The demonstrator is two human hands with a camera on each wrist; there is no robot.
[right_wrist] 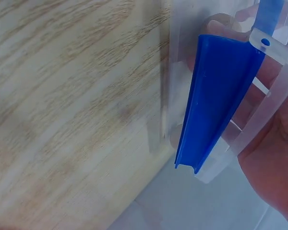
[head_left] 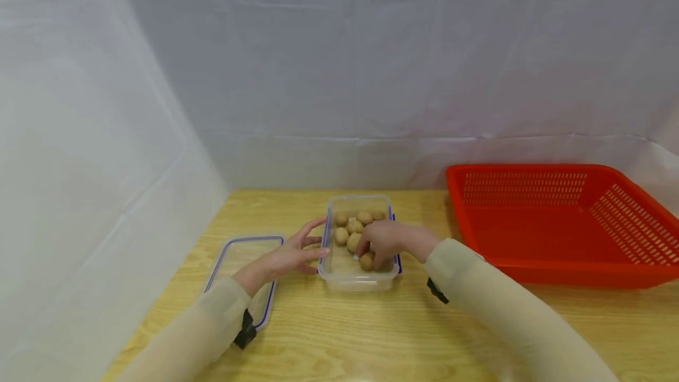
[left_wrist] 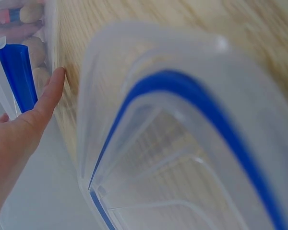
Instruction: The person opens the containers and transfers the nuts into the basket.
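A clear plastic box [head_left: 358, 280] with blue side latches stands on the table, with several round tan walnut-like balls [head_left: 341, 236] inside. My right hand [head_left: 386, 237] reaches down into the box from the right. Its curled fingers hold one walnut-like ball [head_left: 366, 262] near the front end, low in the box. In the right wrist view, a blue latch [right_wrist: 218, 96] and the clear wall partly cover those fingers. My left hand [head_left: 289, 257] has its fingers spread and touches the box's left side, beside a blue latch [left_wrist: 18, 72] in the left wrist view.
A clear lid [head_left: 273, 296] with a blue seal lies on the wooden table [head_left: 339, 335] at the left, partly under my left forearm. To the right stands a large red plastic basket [head_left: 562, 273]. White sheeting [head_left: 339, 75] rises behind the table and along its left side.
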